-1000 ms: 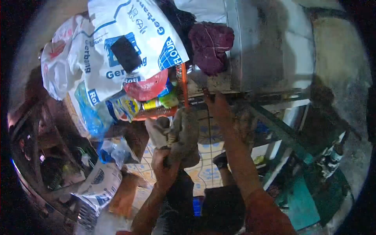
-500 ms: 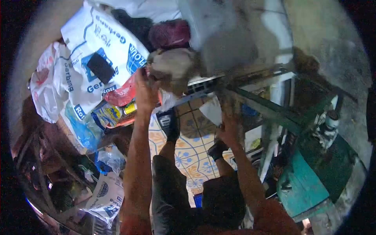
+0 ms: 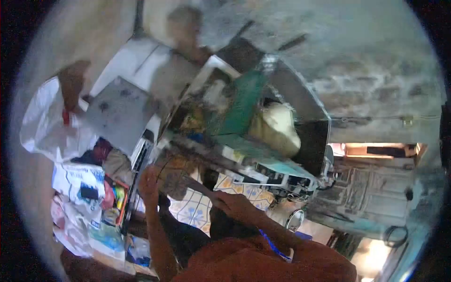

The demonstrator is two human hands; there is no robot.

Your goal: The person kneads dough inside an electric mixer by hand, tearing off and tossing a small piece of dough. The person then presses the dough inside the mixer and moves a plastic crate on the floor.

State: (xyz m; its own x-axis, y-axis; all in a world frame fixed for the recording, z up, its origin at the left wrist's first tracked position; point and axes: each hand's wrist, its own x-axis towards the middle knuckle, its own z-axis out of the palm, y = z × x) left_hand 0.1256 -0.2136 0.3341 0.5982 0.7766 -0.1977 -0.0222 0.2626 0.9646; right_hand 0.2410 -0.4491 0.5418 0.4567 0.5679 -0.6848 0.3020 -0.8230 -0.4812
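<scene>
My right hand (image 3: 232, 205) is closed around the near end of a long, flat grey-brown thing (image 3: 201, 188); blur hides what kind it is. Its far end reaches a brownish patch (image 3: 174, 178) that I cannot make out. My left hand (image 3: 149, 185) is raised to the left of that patch, its fingers smeared by motion. Beyond both hands runs the near edge of a cluttered frame (image 3: 221, 167). Patterned floor tiles (image 3: 190, 209) show below and between the arms.
To the left are printed white flour bags (image 3: 77, 181), a dark rectangular object (image 3: 89, 192) and a grey crumpled cloth (image 3: 117, 167). A green board (image 3: 242, 103) and a pale sack (image 3: 279, 127) are inside the frame. A round-rimmed container (image 3: 295, 220) stands at the right.
The view has swung right, so the flour bags now appear farther left. The white sheet by my right hand is out of sight; that hand now grips the long flat thing.
</scene>
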